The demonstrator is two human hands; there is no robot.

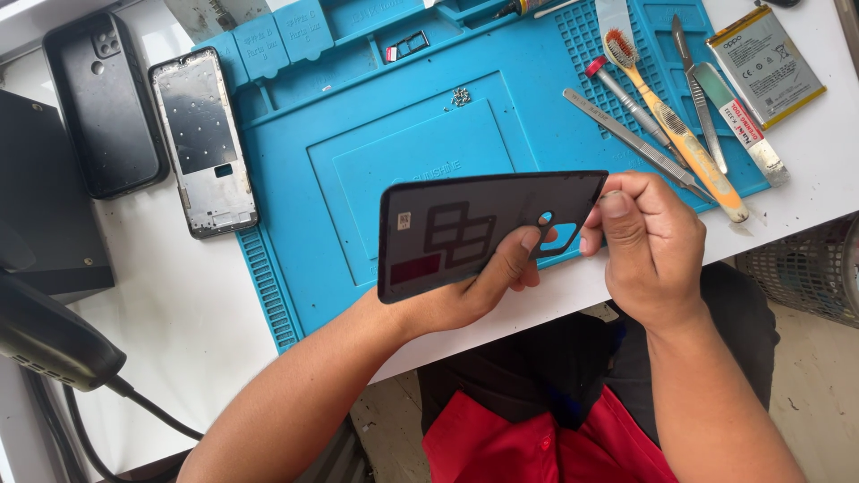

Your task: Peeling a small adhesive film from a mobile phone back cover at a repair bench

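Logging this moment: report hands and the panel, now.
Left hand holds dark phone back panel above blue mat. Right hand pinches panel's right corner. Nothing in the way.

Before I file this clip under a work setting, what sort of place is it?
Most likely a phone repair bench. A blue work mat covers the white table, with tweezers, a brush and a loose battery beside it, and both hands hold a dark phone back cover.
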